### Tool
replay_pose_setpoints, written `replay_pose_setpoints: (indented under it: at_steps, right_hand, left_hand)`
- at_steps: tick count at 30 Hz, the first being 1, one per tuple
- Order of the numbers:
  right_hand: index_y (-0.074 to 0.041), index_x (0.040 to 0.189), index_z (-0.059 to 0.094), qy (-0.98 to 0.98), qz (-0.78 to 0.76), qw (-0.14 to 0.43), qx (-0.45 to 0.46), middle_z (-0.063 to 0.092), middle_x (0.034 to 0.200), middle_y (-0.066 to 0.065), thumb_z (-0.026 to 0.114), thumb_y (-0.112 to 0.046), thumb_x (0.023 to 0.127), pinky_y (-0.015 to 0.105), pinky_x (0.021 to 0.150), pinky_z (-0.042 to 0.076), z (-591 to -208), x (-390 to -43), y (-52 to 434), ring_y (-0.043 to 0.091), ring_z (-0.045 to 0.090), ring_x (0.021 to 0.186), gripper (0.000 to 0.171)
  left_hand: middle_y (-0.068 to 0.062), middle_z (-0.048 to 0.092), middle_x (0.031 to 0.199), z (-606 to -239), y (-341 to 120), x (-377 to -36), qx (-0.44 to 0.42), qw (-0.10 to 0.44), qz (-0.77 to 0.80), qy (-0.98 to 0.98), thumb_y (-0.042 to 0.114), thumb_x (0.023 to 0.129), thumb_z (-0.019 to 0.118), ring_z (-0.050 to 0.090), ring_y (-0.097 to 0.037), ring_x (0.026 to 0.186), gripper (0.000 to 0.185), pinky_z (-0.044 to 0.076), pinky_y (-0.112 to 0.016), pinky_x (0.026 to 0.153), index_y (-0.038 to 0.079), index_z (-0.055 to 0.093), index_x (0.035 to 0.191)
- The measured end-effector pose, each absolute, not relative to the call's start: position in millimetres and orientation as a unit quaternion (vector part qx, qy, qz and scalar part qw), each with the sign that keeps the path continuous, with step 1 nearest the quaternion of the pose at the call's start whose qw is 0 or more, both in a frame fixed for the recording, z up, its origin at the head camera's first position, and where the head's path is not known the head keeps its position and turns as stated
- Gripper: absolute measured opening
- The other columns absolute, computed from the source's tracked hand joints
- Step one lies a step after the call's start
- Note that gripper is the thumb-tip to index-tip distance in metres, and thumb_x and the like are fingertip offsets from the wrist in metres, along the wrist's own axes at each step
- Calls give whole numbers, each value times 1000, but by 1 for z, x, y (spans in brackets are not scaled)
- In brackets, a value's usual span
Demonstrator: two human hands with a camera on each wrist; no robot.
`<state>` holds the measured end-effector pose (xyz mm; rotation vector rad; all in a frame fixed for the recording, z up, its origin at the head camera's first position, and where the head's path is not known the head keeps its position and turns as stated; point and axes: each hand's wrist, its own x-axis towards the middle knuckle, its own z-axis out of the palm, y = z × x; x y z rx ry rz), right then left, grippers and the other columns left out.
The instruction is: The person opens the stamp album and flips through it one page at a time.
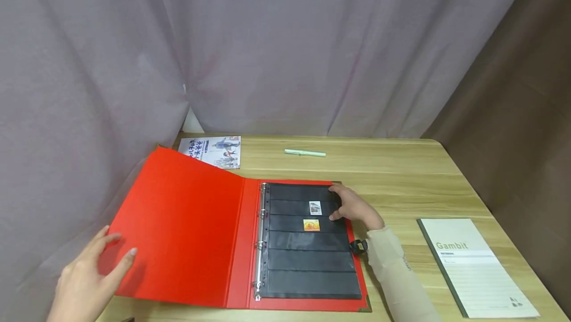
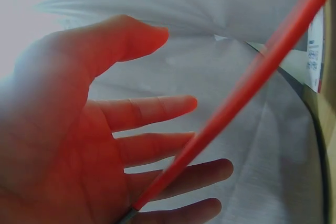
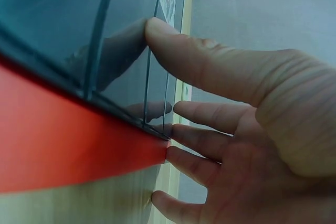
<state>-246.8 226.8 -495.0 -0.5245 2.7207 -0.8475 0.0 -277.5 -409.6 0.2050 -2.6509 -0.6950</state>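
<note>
Lying open on a wooden table (image 1: 401, 173), a red binder (image 1: 187, 228) shows a black pocket page (image 1: 308, 257) holding two stamps (image 1: 314, 207). The left hand (image 1: 89, 275) props the raised cover with straight fingers; the right hand (image 1: 354, 206) presses the page's edge, thumb on top. Most pockets look unfilled. A pen (image 1: 305, 152), booklet (image 1: 214, 151) and notebook (image 1: 473, 265) lie nearby, before a grey curtain (image 1: 285, 44).

Soft even light; both wrist views blurred.

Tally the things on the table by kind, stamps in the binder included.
Binder: 1
Stamps: 2
Pen: 1
Notebook: 1
Booklet: 1
Total: 6
</note>
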Motion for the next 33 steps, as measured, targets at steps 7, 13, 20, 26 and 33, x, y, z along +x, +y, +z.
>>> replay_pose_setpoints:
  at_steps: [7, 13, 20, 26, 33]
  right_hand:
    - [14, 143, 43, 932, -290, 123, -177, 38, 151, 35, 87, 2, 72, 60, 113, 30, -496, -250, 229, 51, 36, 139, 84]
    - [15, 141, 44, 932, -291, 122, -180, 38, 151, 35, 87, 2, 72, 59, 113, 30, -494, -250, 230, 50, 36, 139, 83]
    - [14, 142, 44, 927, -306, 133, -170, 34, 154, 35, 87, 4, 71, 59, 114, 28, -493, -246, 228, 51, 31, 142, 83]
    - [13, 142, 44, 928, -305, 133, -169, 34, 154, 35, 88, 3, 71, 60, 113, 29, -491, -246, 227, 50, 33, 141, 83]
    - [13, 142, 45, 927, -308, 136, -164, 34, 154, 34, 88, 3, 71, 60, 113, 29, -492, -245, 228, 50, 34, 140, 84]
  left_hand:
    - [-30, 49, 144, -424, -285, -3, 75, 195, -262, -942, 27, 92, 74, 53, -61, 110, 35, 40, -67, 80, 7, 67, 120]
    - [-35, 46, 143, -434, -290, -5, 81, 166, -280, -942, 28, 94, 71, 51, -60, 113, 36, 39, -68, 82, 6, 65, 122]
    - [-44, 41, 139, -449, -296, -9, 85, 147, -284, -944, 27, 93, 73, 47, -64, 116, 36, 38, -75, 85, 3, 66, 119]
    - [-49, 27, 145, -457, -295, -14, 104, 71, -287, -950, 32, 96, 69, 35, -71, 120, 43, 29, -82, 85, 2, 61, 125]
    - [-52, 21, 145, -469, -289, -17, 112, 60, -258, -958, 32, 92, 72, 27, -69, 125, 47, 23, -81, 88, 2, 60, 126]
